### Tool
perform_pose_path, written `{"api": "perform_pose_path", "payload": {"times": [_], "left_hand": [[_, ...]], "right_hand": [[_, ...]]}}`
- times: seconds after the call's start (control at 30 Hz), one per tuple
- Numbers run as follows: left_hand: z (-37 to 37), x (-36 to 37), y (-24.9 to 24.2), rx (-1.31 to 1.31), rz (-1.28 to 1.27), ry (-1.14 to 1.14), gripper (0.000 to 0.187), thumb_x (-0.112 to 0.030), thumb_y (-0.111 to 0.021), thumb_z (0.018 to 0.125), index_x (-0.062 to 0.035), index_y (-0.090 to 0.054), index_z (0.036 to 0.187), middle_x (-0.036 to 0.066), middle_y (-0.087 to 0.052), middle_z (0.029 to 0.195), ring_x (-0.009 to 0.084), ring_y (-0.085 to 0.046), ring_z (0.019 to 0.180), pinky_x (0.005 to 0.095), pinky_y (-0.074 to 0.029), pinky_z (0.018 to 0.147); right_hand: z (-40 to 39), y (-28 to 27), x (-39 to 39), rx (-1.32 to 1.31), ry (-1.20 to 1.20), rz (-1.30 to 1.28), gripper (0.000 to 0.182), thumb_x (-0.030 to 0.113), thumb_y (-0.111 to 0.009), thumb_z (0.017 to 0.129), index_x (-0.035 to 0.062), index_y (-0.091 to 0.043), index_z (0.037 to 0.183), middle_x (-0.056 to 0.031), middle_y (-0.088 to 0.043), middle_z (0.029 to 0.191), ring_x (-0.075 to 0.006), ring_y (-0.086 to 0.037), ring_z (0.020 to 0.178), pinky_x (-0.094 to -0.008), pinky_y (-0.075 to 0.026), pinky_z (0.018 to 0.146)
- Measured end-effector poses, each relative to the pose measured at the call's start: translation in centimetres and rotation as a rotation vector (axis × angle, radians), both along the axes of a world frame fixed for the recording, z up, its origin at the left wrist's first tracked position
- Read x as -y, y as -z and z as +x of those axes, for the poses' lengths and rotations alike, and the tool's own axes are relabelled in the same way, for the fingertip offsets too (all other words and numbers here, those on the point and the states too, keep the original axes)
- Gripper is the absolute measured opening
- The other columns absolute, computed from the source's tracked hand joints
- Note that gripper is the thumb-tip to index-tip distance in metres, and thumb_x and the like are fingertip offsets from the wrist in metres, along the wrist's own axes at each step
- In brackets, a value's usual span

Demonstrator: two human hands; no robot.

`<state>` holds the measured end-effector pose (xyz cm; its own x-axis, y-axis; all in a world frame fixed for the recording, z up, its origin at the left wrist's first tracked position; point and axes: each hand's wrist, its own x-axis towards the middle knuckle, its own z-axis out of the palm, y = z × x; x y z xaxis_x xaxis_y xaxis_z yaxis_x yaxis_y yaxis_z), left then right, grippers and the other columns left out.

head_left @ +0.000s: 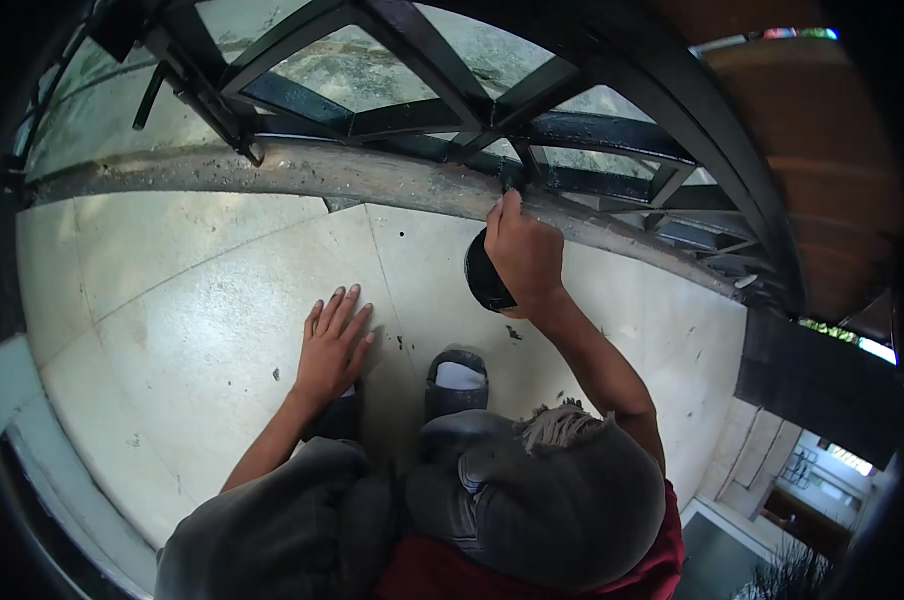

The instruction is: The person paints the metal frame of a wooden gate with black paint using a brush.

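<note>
My right hand (525,250) is closed on a paintbrush (512,178), mostly hidden by my fingers. The brush's dark end meets the lower bar of a black metal gate (572,135). Partly covered by that hand, a round container of black paint (484,278) is on the floor beneath it. My left hand (334,342) holds nothing; its fingers are spread above the pale floor tiles (212,300), in front of my left foot.
A rough concrete sill (372,172) runs under the gate. Dark spots (514,332) dot the tiles near my sandal (457,385). A bolt (234,125) hangs on the gate's left part. Brown panels (802,150) rise at the right.
</note>
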<state>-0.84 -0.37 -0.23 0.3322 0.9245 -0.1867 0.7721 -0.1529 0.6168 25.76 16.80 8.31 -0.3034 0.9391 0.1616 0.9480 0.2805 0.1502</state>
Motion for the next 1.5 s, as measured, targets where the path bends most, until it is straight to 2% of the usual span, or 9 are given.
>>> {"api": "perform_pose_path", "payload": {"times": [0.3,0.37,0.6,0.8,0.87,0.9,1.07,1.27,1.5], "left_hand": [[-1.3,0.3,0.8,0.097,0.024,-0.010,0.044,-0.030,-0.053,0.103,-0.0082,-0.057,0.141,0.014,-0.035,0.162,0.0303,-0.028,0.152,0.0507,-0.019,0.124],[-1.3,0.3,0.9,0.111,0.030,-0.025,0.044,-0.031,-0.053,0.103,-0.0072,-0.058,0.140,0.014,-0.036,0.162,0.0295,-0.028,0.152,0.0503,-0.019,0.124],[-1.8,0.2,1.2,0.171,0.054,-0.019,0.042,-0.030,-0.054,0.101,-0.0050,-0.061,0.134,0.014,-0.038,0.160,0.0299,-0.031,0.151,0.0494,-0.021,0.123],[-1.9,0.4,1.2,0.217,0.037,-0.024,0.040,-0.028,-0.056,0.100,-0.0051,-0.062,0.133,0.015,-0.038,0.160,0.0309,-0.031,0.151,0.0503,-0.022,0.123],[-2.1,0.2,1.4,0.226,0.030,-0.033,0.040,-0.027,-0.058,0.099,-0.0055,-0.062,0.133,0.015,-0.038,0.161,0.0317,-0.030,0.151,0.0512,-0.022,0.123],[-2.1,0.1,1.3,0.229,0.031,-0.029,0.039,-0.026,-0.058,0.099,-0.0055,-0.063,0.132,0.015,-0.038,0.160,0.0319,-0.030,0.151,0.0515,-0.022,0.122],[-2.1,0.3,1.4,0.236,0.031,-0.019,0.039,-0.026,-0.058,0.099,-0.0056,-0.063,0.132,0.015,-0.038,0.160,0.0322,-0.030,0.151,0.0520,-0.022,0.122],[-2.1,0.3,1.5,0.237,0.031,-0.025,0.038,-0.025,-0.057,0.100,-0.0060,-0.063,0.131,0.015,-0.037,0.161,0.0321,-0.030,0.151,0.0517,-0.022,0.122],[-2.1,0.2,1.3,0.246,0.015,-0.024,0.037,-0.025,-0.057,0.099,-0.0064,-0.063,0.131,0.014,-0.037,0.161,0.0315,-0.030,0.151,0.0514,-0.022,0.122]], "right_hand": [[-0.2,-0.2,-1.0,0.043,-0.062,-0.025,0.014,0.016,-0.057,0.098,0.0036,-0.055,0.091,-0.0140,-0.063,0.053,-0.0315,-0.066,0.046,-0.0411,-0.052,0.042],[-0.8,0.1,-1.3,0.198,0.014,-0.085,0.015,0.016,-0.056,0.098,0.0031,-0.054,0.091,-0.0163,-0.063,0.054,-0.0339,-0.066,0.047,-0.0429,-0.052,0.042],[-3.1,0.2,-1.7,0.175,0.061,-0.107,0.017,0.018,-0.054,0.100,0.0025,-0.054,0.092,-0.0193,-0.063,0.055,-0.0372,-0.067,0.049,-0.0472,-0.053,0.044],[-3.2,0.8,0.0,0.024,0.232,-0.024,0.024,0.026,-0.053,0.105,0.0059,-0.058,0.093,-0.0181,-0.062,0.055,-0.0397,-0.066,0.052,-0.0469,-0.053,0.048],[-3.2,1.4,1.6,-0.309,0.249,0.066,0.028,0.027,-0.054,0.105,0.0055,-0.057,0.088,-0.0183,-0.064,0.062,-0.0414,-0.066,0.057,-0.0483,-0.052,0.051],[-3.3,1.9,1.7,-0.310,0.254,0.059,0.028,0.027,-0.054,0.105,0.0055,-0.057,0.088,-0.0183,-0.064,0.062,-0.0414,-0.066,0.057,-0.0483,-0.052,0.051],[-2.3,3.2,0.8,-0.162,0.153,-0.008,0.021,0.023,-0.053,0.105,0.0025,-0.049,0.101,-0.0226,-0.066,0.078,-0.0432,-0.068,0.068,-0.0502,-0.055,0.056],[-3.1,1.8,-1.2,0.140,0.253,-0.335,0.014,0.007,-0.054,0.096,-0.0020,-0.047,0.103,-0.0257,-0.068,0.074,-0.0446,-0.070,0.070,-0.0508,-0.058,0.061],[-4.8,0.8,-3.7,0.177,0.146,-0.280,0.015,0.001,-0.053,0.091,-0.0069,-0.047,0.103,-0.0273,-0.068,0.071,-0.0446,-0.071,0.071,-0.0489,-0.060,0.062]]}}
